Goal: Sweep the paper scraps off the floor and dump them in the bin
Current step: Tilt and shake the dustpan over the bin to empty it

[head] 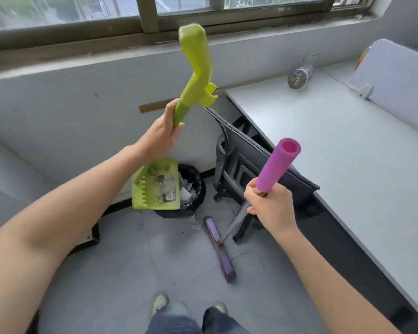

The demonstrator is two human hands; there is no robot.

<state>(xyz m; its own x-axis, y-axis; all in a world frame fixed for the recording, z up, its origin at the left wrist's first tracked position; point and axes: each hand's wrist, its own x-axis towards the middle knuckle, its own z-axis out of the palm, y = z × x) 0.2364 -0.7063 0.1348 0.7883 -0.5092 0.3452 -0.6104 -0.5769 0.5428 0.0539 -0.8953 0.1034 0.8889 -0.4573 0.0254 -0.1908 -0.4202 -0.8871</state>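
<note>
My left hand grips the long green handle of a green dustpan. The pan is tilted over the rim of a black bin, with paper scraps lying inside the pan. White paper shows in the bin beside the pan's edge. My right hand grips the broom just below its purple foam grip. The purple broom head rests on the grey tiled floor, right of the bin. A few small scraps lie on the floor by the broom's far end.
A black office chair stands tucked against a white desk on the right. A bottle lies at the desk's back edge, beside a divider panel. A wall and window ledge run behind the bin. My shoes are at the bottom.
</note>
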